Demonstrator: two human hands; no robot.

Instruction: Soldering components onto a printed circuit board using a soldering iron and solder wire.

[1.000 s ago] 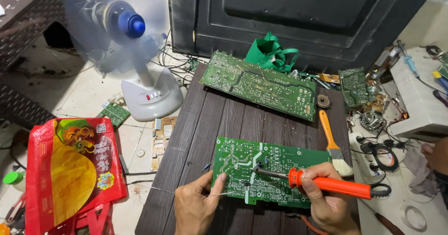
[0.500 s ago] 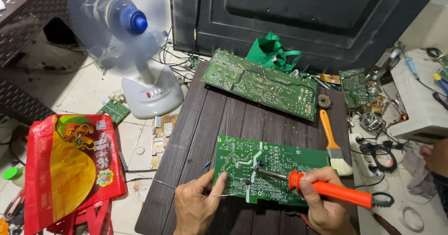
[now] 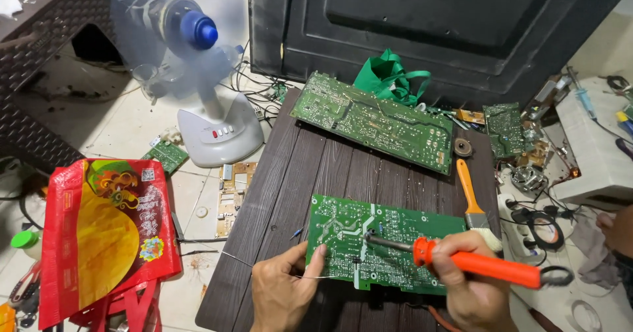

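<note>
Gripping soldering iron (image 3: pixel 475 261), right hand (image 3: pixel 471 289); left hand (image 3: pixel 283 296) pinches wire (image 3: pixel 264 269) at board (image 3: pixel 386 246) edge.

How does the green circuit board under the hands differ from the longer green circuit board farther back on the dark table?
The near green circuit board lies almost square to the table edge; the far green circuit board is longer and lies slanted. The near one is touched by the left hand and the soldering iron; the far one lies untouched. Both show solder sides.

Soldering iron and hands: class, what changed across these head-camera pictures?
Little changed. The right hand keeps holding the orange soldering iron, tip on the near green circuit board. The left hand still feeds thin solder wire. The brush, fan and far board stayed put.
</note>
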